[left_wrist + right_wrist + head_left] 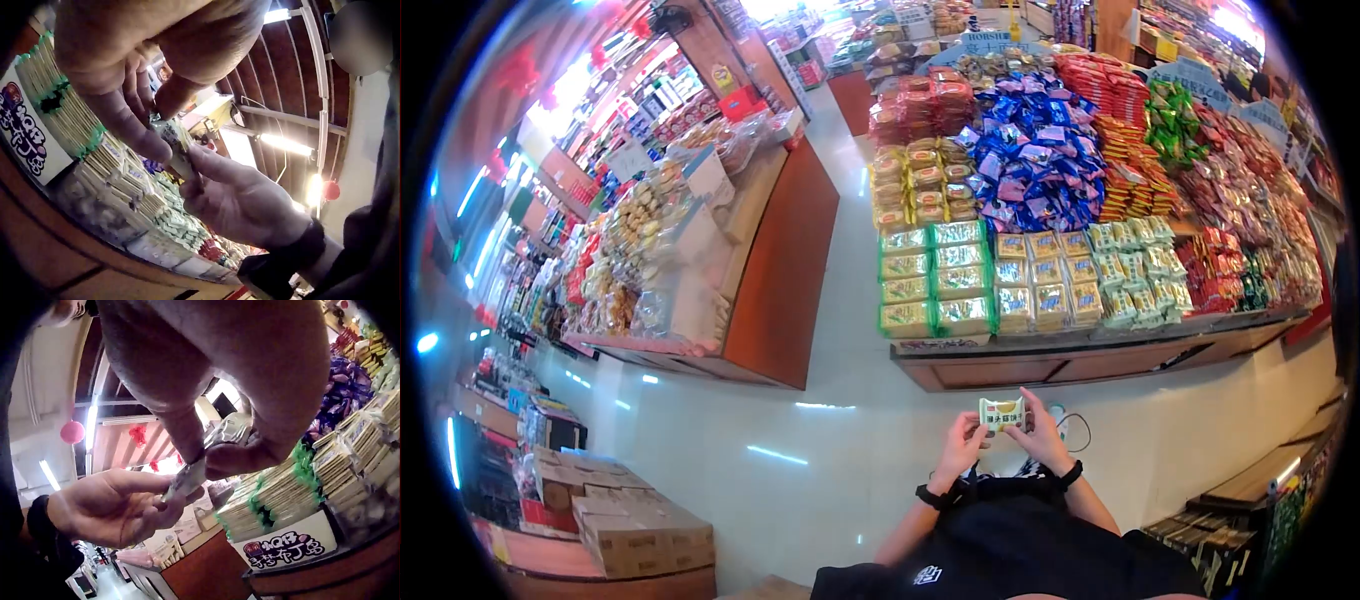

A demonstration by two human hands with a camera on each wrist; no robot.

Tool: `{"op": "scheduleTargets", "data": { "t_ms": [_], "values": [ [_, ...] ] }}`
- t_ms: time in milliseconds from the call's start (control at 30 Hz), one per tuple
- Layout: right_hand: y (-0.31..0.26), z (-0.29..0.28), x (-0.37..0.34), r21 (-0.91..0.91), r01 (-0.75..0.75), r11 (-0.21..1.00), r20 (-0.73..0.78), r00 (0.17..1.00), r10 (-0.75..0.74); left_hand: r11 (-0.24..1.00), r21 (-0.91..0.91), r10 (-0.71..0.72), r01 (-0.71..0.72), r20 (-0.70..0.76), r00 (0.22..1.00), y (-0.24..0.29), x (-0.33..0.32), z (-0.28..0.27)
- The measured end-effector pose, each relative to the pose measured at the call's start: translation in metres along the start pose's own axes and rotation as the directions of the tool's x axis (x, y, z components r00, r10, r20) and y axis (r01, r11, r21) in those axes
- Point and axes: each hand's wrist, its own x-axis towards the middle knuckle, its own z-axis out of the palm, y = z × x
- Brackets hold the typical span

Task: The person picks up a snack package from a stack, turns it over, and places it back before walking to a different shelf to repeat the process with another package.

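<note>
In the head view, a small pale biscuit packet (1003,416) with dark printed characters is held up level in front of the body. The left hand (962,446) pinches its left end between thumb and fingers. At the other end, the right hand (1043,440) grips it the same way, one finger along the upper corner. Both wrist views show the crinkled wrapper (176,142) from its side, partly covered by the fingers. Its sealed end (234,428) lies by the right thumb and fingers in the right wrist view.
A wide display stand (1040,372) faces the person, heaped with blue packets (1040,150), green-edged packs (935,280) and pale green packets (1140,270). Another wooden stand (775,270) is to the left across an aisle. Cardboard boxes (640,530) sit at the lower left.
</note>
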Motion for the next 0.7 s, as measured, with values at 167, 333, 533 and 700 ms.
{"op": "scheduleTargets", "data": {
  "t_ms": [167,333,533,700],
  "values": [
    [0.004,-0.034,0.028,-0.012,0.020,1.000,0.038,0.999,-0.020,0.996,-0.084,-0.004,-0.002,-0.075,0.997,-0.010,0.029,0.029],
    [0.015,-0.081,0.053,-0.070,0.004,0.998,0.086,0.996,0.002,0.994,-0.100,0.027,-0.046,-0.181,0.983,-0.014,0.063,0.065],
    [0.038,-0.148,0.072,0.011,-0.070,0.997,0.169,0.983,0.067,0.993,-0.112,0.022,-0.047,-0.209,0.978,-0.011,0.109,0.115],
    [0.049,-0.209,0.078,0.041,-0.089,0.995,0.049,0.995,0.087,0.993,-0.009,0.119,-0.120,-0.079,0.990,-0.010,0.157,0.173]
  ]
}}
